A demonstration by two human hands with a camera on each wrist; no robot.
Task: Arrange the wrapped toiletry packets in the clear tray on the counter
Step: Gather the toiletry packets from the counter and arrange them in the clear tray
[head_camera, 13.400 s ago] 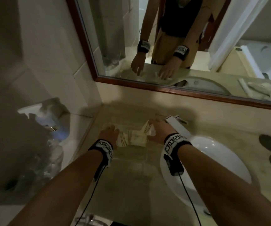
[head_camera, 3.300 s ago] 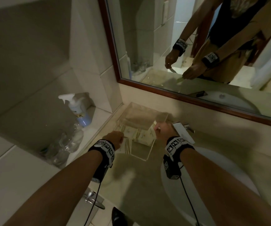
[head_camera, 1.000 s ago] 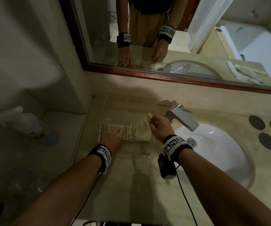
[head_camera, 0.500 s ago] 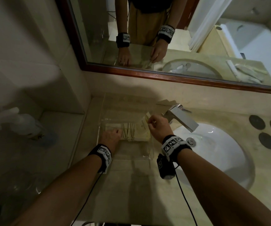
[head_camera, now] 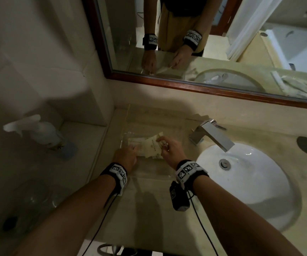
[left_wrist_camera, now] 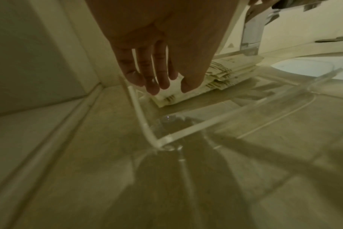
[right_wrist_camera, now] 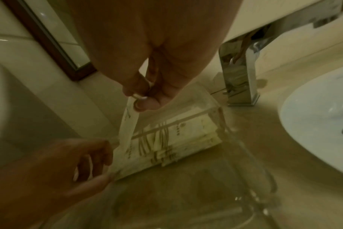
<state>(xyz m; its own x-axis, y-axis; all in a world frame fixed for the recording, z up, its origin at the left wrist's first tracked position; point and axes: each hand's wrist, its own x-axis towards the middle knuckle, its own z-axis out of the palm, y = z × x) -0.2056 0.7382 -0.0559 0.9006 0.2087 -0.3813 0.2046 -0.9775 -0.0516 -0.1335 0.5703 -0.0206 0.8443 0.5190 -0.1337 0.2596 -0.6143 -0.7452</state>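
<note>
Clear plastic tray (head_camera: 125, 143) sits on the counter (head_camera: 149, 209), packets (head_camera: 149, 149) stacked inside. Left hand (head_camera: 125, 157) rests straight fingers on the stack's left end. Just right of that, right hand (head_camera: 169, 151) pinches one packet (right_wrist_camera: 128, 124), lifted edge-up above the stack.

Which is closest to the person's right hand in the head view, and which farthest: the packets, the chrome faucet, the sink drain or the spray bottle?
From the right hand:
1. Packets, touching it, just left.
2. Chrome faucet, to its right.
3. Sink drain, farther right in the basin.
4. Spray bottle, far left on the ledge.
</note>
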